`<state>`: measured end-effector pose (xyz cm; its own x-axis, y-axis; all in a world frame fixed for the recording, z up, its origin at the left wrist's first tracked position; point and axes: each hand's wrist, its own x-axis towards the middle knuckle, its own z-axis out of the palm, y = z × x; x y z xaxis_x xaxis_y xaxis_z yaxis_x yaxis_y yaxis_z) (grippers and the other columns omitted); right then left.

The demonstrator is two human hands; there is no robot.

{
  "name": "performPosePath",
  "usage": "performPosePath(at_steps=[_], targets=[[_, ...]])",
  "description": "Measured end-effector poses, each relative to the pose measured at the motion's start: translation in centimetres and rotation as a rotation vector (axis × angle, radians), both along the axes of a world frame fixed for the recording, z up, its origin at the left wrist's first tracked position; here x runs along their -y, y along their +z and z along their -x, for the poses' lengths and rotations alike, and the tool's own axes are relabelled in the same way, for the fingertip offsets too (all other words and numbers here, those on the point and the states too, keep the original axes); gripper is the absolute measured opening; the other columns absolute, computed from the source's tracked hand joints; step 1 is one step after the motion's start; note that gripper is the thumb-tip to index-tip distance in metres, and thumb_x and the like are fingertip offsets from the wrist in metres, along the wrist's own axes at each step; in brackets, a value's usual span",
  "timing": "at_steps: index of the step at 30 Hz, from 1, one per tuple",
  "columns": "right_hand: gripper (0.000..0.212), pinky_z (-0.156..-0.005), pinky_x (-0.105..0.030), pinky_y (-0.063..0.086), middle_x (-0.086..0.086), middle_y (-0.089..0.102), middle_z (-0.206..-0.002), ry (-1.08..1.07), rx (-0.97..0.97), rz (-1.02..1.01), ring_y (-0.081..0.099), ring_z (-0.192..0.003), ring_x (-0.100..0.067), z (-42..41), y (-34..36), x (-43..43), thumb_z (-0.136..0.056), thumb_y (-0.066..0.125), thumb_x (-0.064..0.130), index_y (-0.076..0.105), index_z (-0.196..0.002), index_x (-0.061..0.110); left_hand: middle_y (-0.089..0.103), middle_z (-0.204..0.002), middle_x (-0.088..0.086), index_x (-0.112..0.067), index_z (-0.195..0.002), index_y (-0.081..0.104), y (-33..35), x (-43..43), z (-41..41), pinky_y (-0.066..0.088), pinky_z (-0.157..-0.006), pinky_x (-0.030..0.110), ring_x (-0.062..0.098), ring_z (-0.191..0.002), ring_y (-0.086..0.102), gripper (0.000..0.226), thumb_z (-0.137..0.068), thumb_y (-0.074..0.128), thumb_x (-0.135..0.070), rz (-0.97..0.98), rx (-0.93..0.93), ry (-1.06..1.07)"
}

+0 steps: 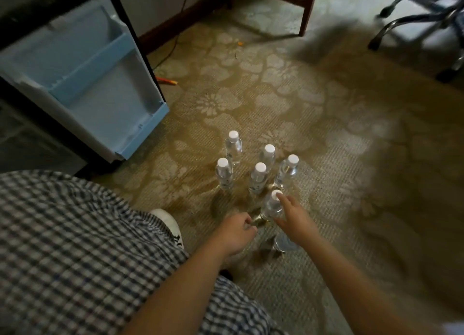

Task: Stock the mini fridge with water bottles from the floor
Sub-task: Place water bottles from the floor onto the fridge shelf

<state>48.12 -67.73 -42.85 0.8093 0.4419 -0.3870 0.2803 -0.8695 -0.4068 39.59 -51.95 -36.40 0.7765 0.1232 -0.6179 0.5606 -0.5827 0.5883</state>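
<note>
Clear water bottles (258, 177) stand on carpet (339, 164); right hand (293, 218) touches one.

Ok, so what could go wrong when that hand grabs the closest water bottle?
1. The right hand touches the nearest bottle high up, with its fingers by the cap, so it might tip on the carpet.
2. Close behind it stand five more bottles; a knock could topple them like skittles.
3. The open fridge door juts out on the left, so a carried bottle might bump it.
</note>
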Motion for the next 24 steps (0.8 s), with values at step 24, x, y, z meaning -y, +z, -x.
performPosePath(at_steps=[24], targets=[[0.032,-0.053,-0.028,0.037,-0.004,0.055,-0.073,0.169,0.164,-0.131,0.055,-0.068,-0.022,-2.6,9.3,-8.7,-0.084,0.061,0.039,0.054,-0.083,0.007,0.054,-0.13,0.008,-0.018,-0.134,0.039,0.8,-2.1,-0.4,0.05,-0.092,0.037,0.021,-0.109,0.056,0.058,-0.082,0.066,-0.02,0.107,0.134,0.193]])
